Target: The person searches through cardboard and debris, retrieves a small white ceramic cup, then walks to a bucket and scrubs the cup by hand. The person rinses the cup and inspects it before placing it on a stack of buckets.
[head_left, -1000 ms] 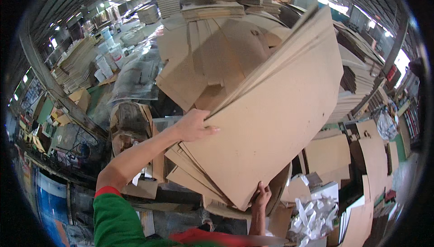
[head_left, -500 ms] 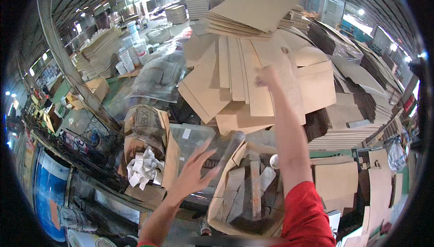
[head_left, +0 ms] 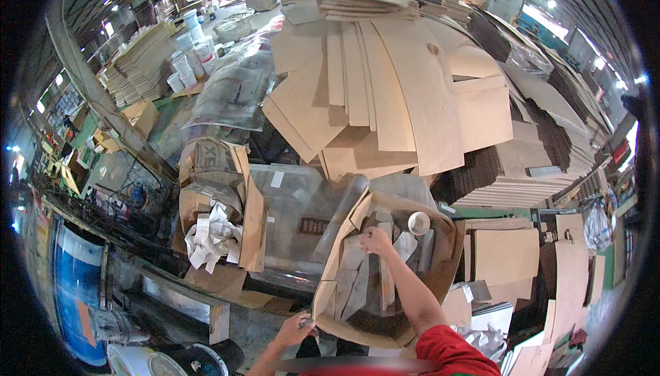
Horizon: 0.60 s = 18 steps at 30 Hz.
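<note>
A wide cardboard box (head_left: pixel 326 252) with raised side walls sits in front of me. Flat grey and brown strips (head_left: pixel 352 273) lie inside it, with a roll of white tape (head_left: pixel 419 223) near its far right corner. My right hand (head_left: pixel 377 241) reaches over the box with its fingers closed above the strips; what they hold, if anything, is too small to make out. At the near left corner of the box, my left hand (head_left: pixel 294 330) has its fingers curled by the rim. A small dark thing shows at those fingertips, and I cannot tell what it is.
Large cardboard sheets (head_left: pixel 430 114) lie fanned out ahead, below a stacked pile (head_left: pixel 371 1). On the left stand a carton holding crumpled white paper (head_left: pixel 214 235), a metal post (head_left: pixel 103 101) and a blue drum (head_left: pixel 79 293). More boards (head_left: pixel 507 255) stand at the right.
My right hand has come down from above the cardboard sheets into the box. My left hand has moved down toward the box's near corner, its spread fingers now curled. The top sheets lie lower on the pile.
</note>
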Each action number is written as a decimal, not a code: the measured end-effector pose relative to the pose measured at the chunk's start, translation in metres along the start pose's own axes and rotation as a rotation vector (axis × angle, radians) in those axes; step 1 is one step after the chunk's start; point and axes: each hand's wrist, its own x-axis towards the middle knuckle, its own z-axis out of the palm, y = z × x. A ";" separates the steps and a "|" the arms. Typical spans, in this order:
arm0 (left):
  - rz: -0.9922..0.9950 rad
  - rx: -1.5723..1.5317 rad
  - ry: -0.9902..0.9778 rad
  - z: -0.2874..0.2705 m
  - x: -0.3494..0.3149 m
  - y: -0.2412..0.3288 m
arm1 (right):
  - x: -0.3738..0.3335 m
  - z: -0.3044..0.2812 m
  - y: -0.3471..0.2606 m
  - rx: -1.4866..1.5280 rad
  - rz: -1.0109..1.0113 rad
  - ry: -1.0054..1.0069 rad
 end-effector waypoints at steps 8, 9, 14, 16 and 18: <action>0.049 0.027 -0.032 0.015 0.013 0.011 | -0.035 0.014 0.086 0.276 0.084 0.127; 0.030 0.026 -0.032 0.014 0.012 0.008 | -0.044 0.016 0.094 0.336 0.129 0.132; -0.105 0.039 -0.018 0.008 0.005 -0.003 | -0.082 0.029 0.133 0.358 0.318 0.138; -0.119 0.066 -0.017 0.008 0.000 -0.008 | -0.094 0.035 0.149 0.359 0.372 0.126; -0.174 0.084 -0.042 0.010 -0.004 -0.014 | -0.103 0.043 0.168 0.329 0.423 0.144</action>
